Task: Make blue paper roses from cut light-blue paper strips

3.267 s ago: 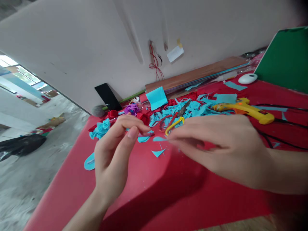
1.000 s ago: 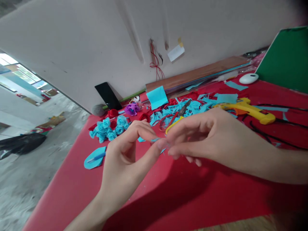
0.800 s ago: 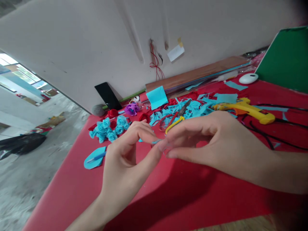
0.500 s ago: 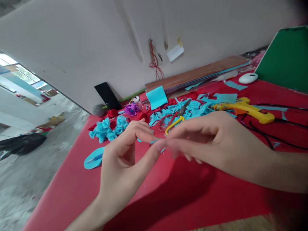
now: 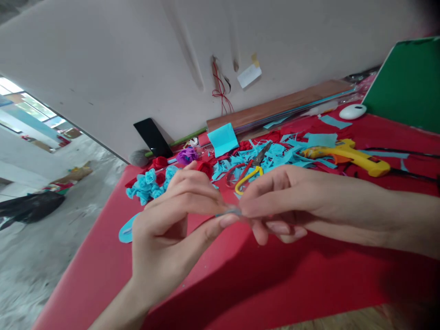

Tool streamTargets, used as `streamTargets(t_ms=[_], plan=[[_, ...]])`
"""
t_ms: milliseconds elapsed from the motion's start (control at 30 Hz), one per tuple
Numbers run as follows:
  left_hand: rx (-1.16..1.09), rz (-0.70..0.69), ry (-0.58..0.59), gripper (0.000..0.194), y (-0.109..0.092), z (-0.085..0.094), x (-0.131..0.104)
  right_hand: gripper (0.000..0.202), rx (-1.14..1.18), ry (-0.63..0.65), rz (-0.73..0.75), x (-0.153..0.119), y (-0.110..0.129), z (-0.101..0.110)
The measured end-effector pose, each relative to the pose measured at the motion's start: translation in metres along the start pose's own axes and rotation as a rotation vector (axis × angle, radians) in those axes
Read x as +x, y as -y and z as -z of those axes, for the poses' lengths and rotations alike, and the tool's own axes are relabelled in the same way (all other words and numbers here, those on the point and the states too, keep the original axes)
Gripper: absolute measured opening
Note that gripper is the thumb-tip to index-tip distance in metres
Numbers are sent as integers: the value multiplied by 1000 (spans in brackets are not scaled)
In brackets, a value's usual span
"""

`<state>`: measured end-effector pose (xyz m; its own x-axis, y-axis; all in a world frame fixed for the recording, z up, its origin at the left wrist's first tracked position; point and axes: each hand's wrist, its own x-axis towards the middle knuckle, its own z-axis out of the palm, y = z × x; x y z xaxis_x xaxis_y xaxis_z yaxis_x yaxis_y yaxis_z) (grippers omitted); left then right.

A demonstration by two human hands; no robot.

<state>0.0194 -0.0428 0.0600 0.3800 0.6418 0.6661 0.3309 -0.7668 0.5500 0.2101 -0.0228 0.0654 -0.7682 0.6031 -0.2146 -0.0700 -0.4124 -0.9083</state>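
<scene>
Between my two hands, a small strip of blue paper (image 5: 231,211) is pinched, blurred and mostly covered by fingertips. My left hand (image 5: 172,224) grips it with thumb and forefinger. From the other side, the fingertips of my right hand (image 5: 299,197) are closed on the strip's right end, the lower fingers curled beneath. Beyond the hands lie scissors (image 5: 261,155) with red and yellow handles, on a heap of cut blue paper scraps (image 5: 282,156). Blue paper flowers (image 5: 146,185) sit behind my left hand, which partly covers a blue paper oval (image 5: 125,230).
A yellow glue gun (image 5: 364,159) with a black cord lies at the right of the red table (image 5: 220,293). Behind stand a black phone (image 5: 153,137), a purple paper flower (image 5: 186,156), a white mouse (image 5: 352,111) and a green board (image 5: 405,87). A grey wall closes the back.
Both hands have shifted slightly down and keep their pinch on the blue strip. My right hand has turned, showing more of its lower fingertips. My left hand covers more of the blue oval.
</scene>
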Motion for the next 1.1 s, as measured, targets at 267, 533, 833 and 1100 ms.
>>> streamTargets(t_ms=[267,533,833,1100], plan=[[-55,78,-147,14,1,-1,-1,12,-368,-284,228,-3,0,-6],[99,120,34,13,-1,6,2,10,-948,-560,673,-1,-10,-12],[373,-94,23,21,-6,8,-3,13,-1467,-635,1162,-5,-22,-10],[291,-133,-33,19,-6,6,-1,24,-1469,-410,868,-13,-12,-11]])
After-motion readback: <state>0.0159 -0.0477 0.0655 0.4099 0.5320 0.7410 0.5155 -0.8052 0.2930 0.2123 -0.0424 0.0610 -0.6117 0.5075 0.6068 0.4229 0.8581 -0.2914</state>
